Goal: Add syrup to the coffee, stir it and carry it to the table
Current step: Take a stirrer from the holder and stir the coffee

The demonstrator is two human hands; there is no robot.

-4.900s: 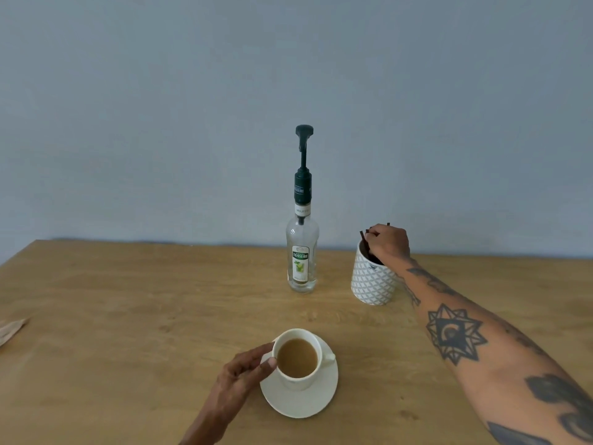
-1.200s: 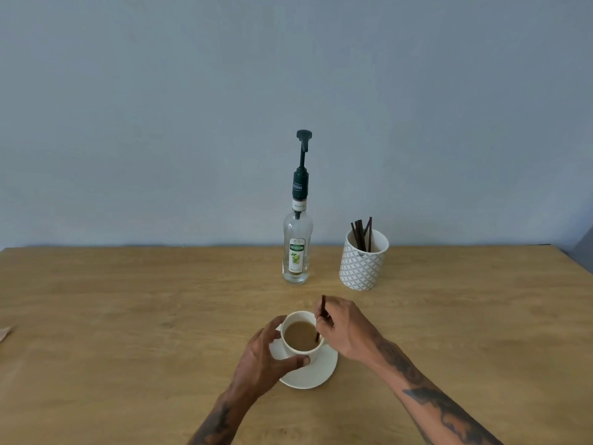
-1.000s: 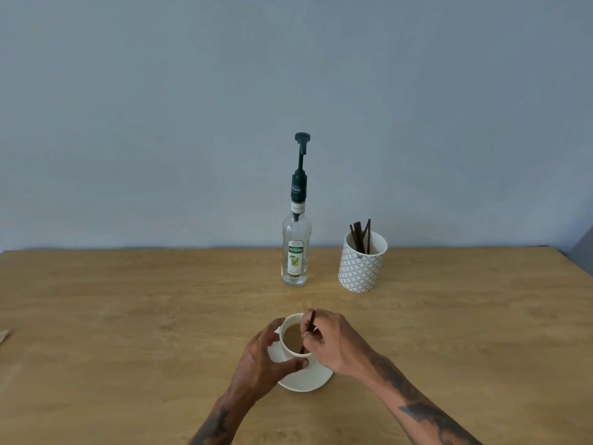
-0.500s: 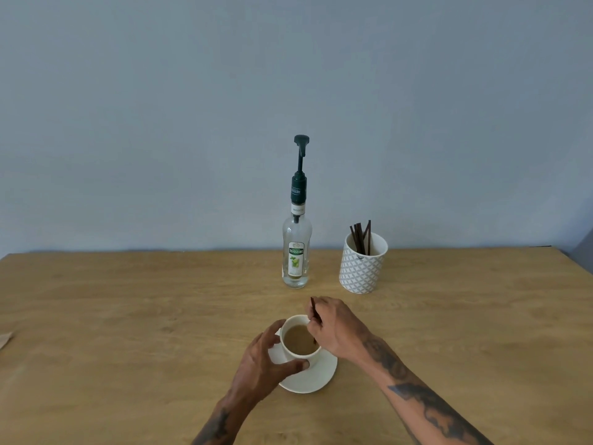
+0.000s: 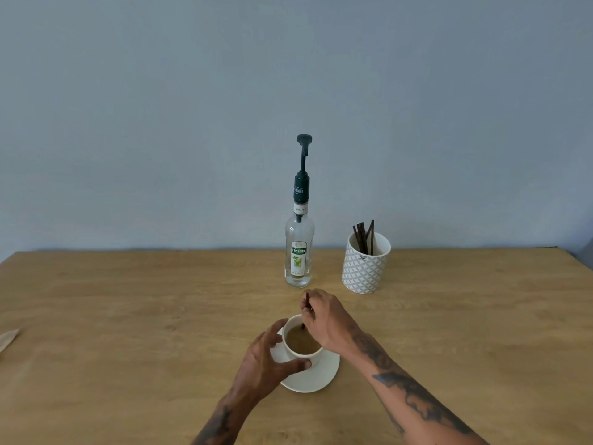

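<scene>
Stirrer [image 5: 307, 300] swung to cup's [image 5: 296, 356] far rim — right hand [image 5: 324, 319] pinching it, left hand [image 5: 268, 358] gripping cup.

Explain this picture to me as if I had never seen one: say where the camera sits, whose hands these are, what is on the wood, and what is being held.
No machine here: a person wears a camera on the head, looking down at their own hands. The left hand grips a white cup of coffee that stands on a saucer. The right hand pinches a dark stir stick with its lower end in the coffee. Behind them on the wooden table stand a syrup bottle with a pump top and a patterned holder with more sticks.
</scene>
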